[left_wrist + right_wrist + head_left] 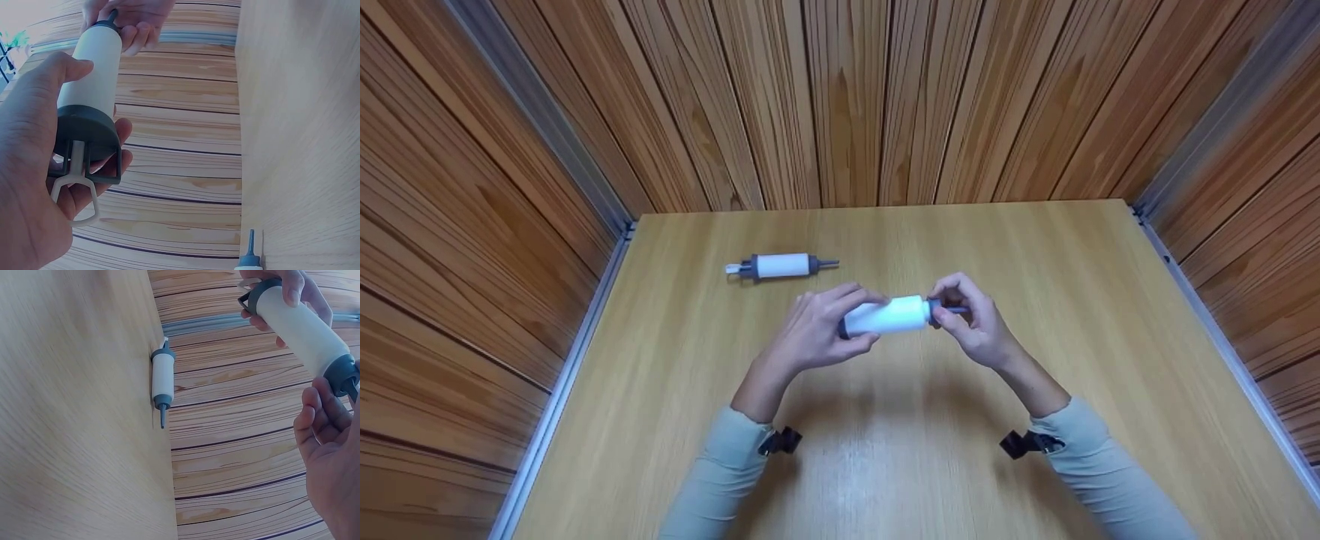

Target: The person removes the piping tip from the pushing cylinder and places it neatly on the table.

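Note:
A white-barrelled icing syringe (896,315) with dark grey ends is held above the table between both hands. My left hand (825,326) grips the barrel near its rear, thumb along one side and fingers around the other. At that end, the left wrist view shows a dark grey collar (87,129) and a pale plunger ring (79,179). My right hand (979,330) pinches the dark grey nozzle cap (339,374) at the front. In the head view, a narrow pale neck shows between barrel and cap. The thin nozzle points right, past the right fingertips.
A second, similar syringe (784,265) lies on its side on the wooden table (675,375), beyond my left hand, with its nozzle to the right. Wood-plank walls (847,105) and metal rails (566,367) enclose the table. A small black camera (781,441) sits at each wrist.

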{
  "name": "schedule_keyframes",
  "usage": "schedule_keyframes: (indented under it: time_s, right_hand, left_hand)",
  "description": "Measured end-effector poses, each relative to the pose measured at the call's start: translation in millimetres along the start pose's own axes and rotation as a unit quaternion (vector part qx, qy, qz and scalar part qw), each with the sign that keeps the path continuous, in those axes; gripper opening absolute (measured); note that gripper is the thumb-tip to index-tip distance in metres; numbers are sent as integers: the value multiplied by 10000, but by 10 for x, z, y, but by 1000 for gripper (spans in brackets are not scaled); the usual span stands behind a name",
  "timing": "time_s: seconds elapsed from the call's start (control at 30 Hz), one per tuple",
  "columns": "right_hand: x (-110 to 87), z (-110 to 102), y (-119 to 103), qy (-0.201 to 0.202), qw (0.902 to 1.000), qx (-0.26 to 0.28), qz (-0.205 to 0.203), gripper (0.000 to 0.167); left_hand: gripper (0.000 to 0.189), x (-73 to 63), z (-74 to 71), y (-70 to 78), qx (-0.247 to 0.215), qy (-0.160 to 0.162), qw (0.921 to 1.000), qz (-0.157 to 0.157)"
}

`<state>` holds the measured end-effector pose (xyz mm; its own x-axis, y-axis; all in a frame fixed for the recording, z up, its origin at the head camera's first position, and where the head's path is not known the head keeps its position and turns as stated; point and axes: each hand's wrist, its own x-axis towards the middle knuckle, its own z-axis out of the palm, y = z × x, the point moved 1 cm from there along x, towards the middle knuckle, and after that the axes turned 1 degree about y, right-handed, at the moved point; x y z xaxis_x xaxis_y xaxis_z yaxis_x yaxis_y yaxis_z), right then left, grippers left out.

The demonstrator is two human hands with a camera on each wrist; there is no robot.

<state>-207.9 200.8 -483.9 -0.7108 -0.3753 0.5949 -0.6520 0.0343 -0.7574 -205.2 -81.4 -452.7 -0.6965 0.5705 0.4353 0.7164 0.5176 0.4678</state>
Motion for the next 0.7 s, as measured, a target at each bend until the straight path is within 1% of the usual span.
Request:
schedule_keyframes:
  time_s: [0.2, 0.47, 0.7]
  right_hand:
    - [-23, -14, 27, 29, 9998, -47, -186, 29]
    - [-27, -17, 14, 58, 9998, 48, -173, 31]
    - [-18, -21, 29, 133, 9990, 160, -391, 36]
  left_hand:
    - [43, -2, 18, -3, -45, 34, 10000, 14]
    - [42, 10, 25, -8, -107, 124, 9998, 105]
    - [42, 5, 20, -9, -182, 107, 9997, 93]
